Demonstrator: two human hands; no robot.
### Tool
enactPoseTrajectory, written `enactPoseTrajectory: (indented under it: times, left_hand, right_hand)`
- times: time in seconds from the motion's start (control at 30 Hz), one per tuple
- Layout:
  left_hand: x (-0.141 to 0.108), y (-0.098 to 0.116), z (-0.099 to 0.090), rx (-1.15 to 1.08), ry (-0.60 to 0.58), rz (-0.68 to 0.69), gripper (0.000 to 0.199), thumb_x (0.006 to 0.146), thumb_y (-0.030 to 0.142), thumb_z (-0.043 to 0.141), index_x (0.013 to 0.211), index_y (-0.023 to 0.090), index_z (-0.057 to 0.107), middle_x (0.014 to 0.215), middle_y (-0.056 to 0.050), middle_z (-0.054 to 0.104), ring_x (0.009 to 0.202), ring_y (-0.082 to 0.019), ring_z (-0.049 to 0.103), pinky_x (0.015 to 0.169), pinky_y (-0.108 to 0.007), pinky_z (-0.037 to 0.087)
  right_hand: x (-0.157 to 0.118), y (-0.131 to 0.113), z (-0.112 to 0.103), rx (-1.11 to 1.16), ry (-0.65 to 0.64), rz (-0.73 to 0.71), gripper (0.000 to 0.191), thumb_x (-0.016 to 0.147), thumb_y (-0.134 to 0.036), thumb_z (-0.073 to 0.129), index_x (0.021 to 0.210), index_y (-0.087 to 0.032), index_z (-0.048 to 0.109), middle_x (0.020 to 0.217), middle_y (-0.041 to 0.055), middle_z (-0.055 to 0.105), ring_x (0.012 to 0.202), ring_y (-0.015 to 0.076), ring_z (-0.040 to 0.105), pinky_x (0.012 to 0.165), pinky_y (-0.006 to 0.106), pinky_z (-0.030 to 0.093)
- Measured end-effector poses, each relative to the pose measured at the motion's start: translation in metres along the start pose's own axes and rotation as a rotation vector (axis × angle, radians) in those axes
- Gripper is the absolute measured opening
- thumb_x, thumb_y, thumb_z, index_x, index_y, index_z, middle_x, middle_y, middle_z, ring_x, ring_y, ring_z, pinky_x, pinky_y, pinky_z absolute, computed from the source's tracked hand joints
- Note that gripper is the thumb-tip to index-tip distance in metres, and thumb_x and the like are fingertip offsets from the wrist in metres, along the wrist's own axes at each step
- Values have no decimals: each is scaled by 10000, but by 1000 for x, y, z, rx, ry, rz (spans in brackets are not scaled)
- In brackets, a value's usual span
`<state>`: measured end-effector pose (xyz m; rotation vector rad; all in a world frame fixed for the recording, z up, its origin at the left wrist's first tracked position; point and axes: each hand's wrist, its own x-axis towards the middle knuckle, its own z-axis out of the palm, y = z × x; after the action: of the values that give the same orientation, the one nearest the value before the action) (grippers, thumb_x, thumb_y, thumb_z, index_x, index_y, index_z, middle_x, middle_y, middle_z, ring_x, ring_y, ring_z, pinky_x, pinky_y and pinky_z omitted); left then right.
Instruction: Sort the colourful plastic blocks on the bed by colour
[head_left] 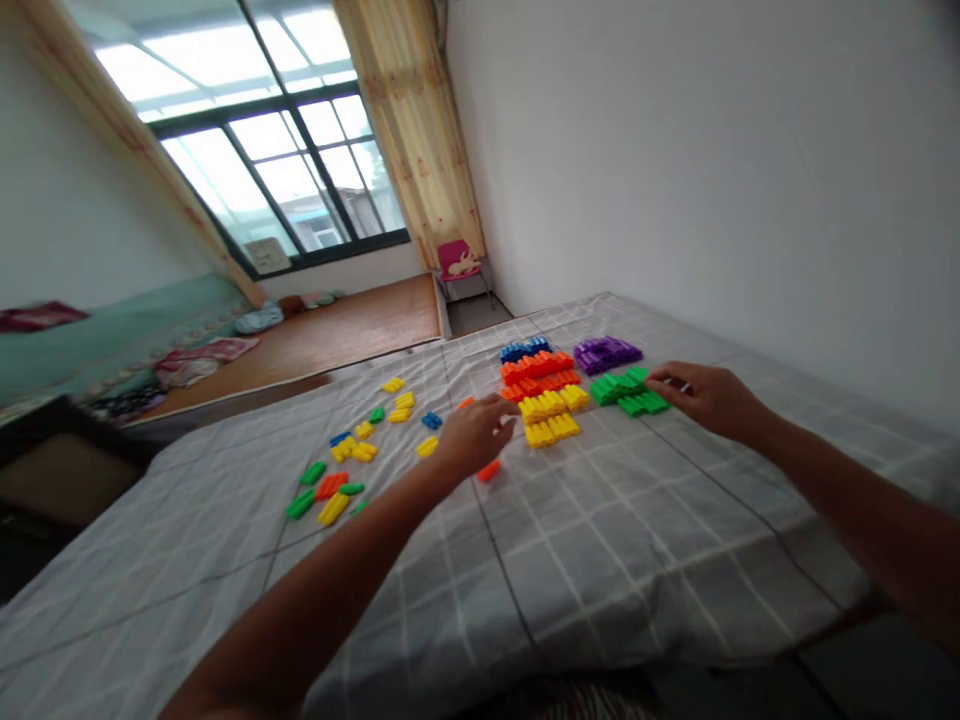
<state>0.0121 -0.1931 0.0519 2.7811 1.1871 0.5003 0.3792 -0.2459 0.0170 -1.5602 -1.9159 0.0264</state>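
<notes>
Small ribbed plastic pieces, their exact kind too small to tell, lie grouped by colour on a grey checked cloth. My left hand [480, 435] hovers beside the yellow rows [551, 415], fingers bent and a little apart, with nothing visible in them. Partly covered by it, an orange piece [488, 471] shows below the wrist side. At the right, my right hand [701, 397] pinches the edge of the green group [630, 388]. Beyond are orange rows [537, 372], a blue row [525, 348] and a purple heap [607, 353].
Loose yellow, green, blue and orange pieces [330, 487] are scattered on the left part of the checked cloth [420, 600]. A white wall [712, 180] runs along the right. Farther off are a pink chair [454, 258], a wooden platform [360, 320] and a curtained window.
</notes>
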Motion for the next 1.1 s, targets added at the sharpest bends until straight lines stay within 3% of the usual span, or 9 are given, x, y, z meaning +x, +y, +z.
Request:
enactPoseTrajectory:
  times: [0.07,0.17,0.23,0.33,0.53,0.63,0.8,0.97,1.1]
  left_hand:
    - [-26,-57,-31,32,80,-184,260,873,279,490,1051,226,673,1016,-25,701,815,-142,653,786,-261,507]
    - [-75,-142,-66,82,63,-474,285,848,254,506,1065,185,678,1024,-39,719,860,-161,665,810,-263,506]
    - [-108,-185,-75,137,72,-655,304,842,231,500,1083,178,679,1051,-47,720,902,-169,665,826,-259,503]
    - [-147,-222,-72,174,27,-772,330,819,200,508,1097,200,686,1090,-39,715,944,-165,659,836,-236,495]
    - [-182,-249,-66,124,-110,-672,295,792,255,527,1000,233,735,978,-26,743,873,-174,668,759,-221,489]
    - [-199,-260,-65,140,-60,-743,322,799,267,524,1049,206,717,1000,-52,735,885,-186,663,756,-235,489]
    - [-221,-258,-58,-56,-79,-637,435,788,240,534,1209,211,638,1077,-49,712,912,-162,650,807,-220,486]
    - [-223,-241,-66,-235,-71,-499,483,714,261,588,1194,242,638,992,-13,725,864,-163,643,800,-242,502]
    - [-225,-238,-74,-286,-89,-491,425,687,270,598,1102,233,680,909,-9,728,798,-165,648,742,-247,508]
  right_hand:
    - [10,-31,10,40,-66,-94,336,869,-505,498,933,-235,688,871,45,718,617,172,619,605,301,483]
    - [27,-84,37,112,-207,-233,323,870,-492,508,931,-233,692,844,51,714,632,176,625,582,292,479]
    - [39,-121,60,159,-309,-319,299,881,-461,507,939,-230,687,823,45,708,639,164,628,578,275,476]
    - [57,-173,100,202,-429,-441,239,886,-385,511,963,-225,671,827,34,701,669,150,637,602,255,479]
    - [111,-257,189,92,-505,-647,242,858,-242,526,1060,-190,649,997,79,698,820,179,657,749,296,493]
    - [144,-291,230,-7,-504,-641,301,849,-212,538,1132,-179,637,1112,99,681,933,201,650,835,315,485]
    - [184,-334,290,-156,-501,-554,443,829,-223,582,1271,-183,577,1307,116,592,1170,249,562,974,348,430]
    - [197,-349,322,-242,-578,-534,415,813,-223,592,1223,-171,624,1216,132,648,1090,270,609,917,345,460]
    - [193,-345,320,-214,-594,-592,312,790,-167,587,1087,-182,683,1101,108,691,1009,242,631,865,311,465]
